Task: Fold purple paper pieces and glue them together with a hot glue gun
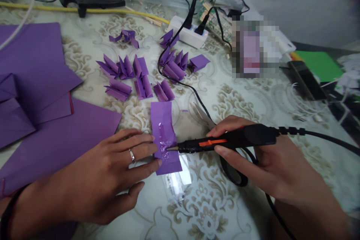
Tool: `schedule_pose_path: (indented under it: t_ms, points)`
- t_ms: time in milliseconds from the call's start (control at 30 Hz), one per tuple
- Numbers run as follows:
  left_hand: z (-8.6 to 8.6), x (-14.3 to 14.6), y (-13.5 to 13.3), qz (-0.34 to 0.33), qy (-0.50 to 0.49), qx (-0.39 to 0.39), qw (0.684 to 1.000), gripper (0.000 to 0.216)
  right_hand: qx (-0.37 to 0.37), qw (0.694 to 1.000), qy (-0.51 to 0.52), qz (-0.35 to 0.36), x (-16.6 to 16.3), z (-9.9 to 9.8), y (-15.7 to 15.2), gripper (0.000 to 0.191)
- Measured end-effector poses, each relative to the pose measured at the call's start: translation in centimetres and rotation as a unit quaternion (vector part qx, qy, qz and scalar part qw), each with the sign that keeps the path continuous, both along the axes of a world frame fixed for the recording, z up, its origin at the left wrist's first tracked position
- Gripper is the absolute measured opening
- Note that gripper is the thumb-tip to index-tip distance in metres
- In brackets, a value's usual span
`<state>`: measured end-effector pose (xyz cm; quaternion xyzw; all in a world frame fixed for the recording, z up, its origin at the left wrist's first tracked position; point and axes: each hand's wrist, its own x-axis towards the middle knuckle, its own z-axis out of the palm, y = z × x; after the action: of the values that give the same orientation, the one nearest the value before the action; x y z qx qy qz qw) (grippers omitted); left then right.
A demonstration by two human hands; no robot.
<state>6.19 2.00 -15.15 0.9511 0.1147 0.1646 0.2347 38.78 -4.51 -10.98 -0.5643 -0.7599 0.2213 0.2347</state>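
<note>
My right hand [261, 161] grips a black glue gun [227, 141] with an orange trigger, lying almost level. Its metal tip touches a small purple paper strip [164, 135] that carries a shiny line of glue down its middle. My left hand [112, 174], a ring on one finger, lies flat with its fingertips pressing the strip's left edge onto the table. Beyond the strip, several folded purple paper pieces [140, 77] are scattered in a loose group.
Large purple sheets [42, 82] cover the left of the patterned tablecloth [225, 93]. The gun's black cord [332, 140] runs right. A white power strip [187, 32] with plugs, a second black glue gun [90, 0], a yellow cable and a green sheet [320, 63] lie farther back.
</note>
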Motion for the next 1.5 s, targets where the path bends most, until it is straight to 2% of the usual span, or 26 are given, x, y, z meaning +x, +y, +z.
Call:
schedule_pose_path:
  t_ms: [567, 800, 900, 1067, 1300, 1500]
  points:
    - [0.01, 0.2, 0.07, -0.003, 0.002, 0.003, 1.0, 0.038, 0.022, 0.999, 0.003, -0.029, -0.75, -0.21, 0.07, 0.004]
    - [0.37, 0.19, 0.08, -0.004, 0.0, -0.027, 1.0, 0.038, 0.054, 0.995, -0.038, -0.076, -0.35, -0.35, 0.03, 0.007]
    - [0.29, 0.21, -0.03, 0.002, -0.003, -0.027, 1.0, 0.038, 0.059, 0.995, -0.047, -0.072, -0.19, -0.37, -0.01, 0.006]
    - [-0.03, 0.08, -0.08, 0.0, 0.008, -0.018, 1.0, 0.038, 0.059, 0.994, -0.004, -0.092, -0.32, -0.59, -0.48, 0.006]
    - [-0.32, -0.03, 0.0, 0.005, 0.004, -0.005, 1.0, 0.036, 0.033, 0.999, -0.019, -0.038, -0.42, -0.6, -0.58, 0.015]
    - [-0.34, 0.13, -0.02, 0.006, 0.002, -0.004, 1.0, 0.035, 0.033, 0.999, -0.017, -0.018, -0.43, -0.21, -0.16, 0.011]
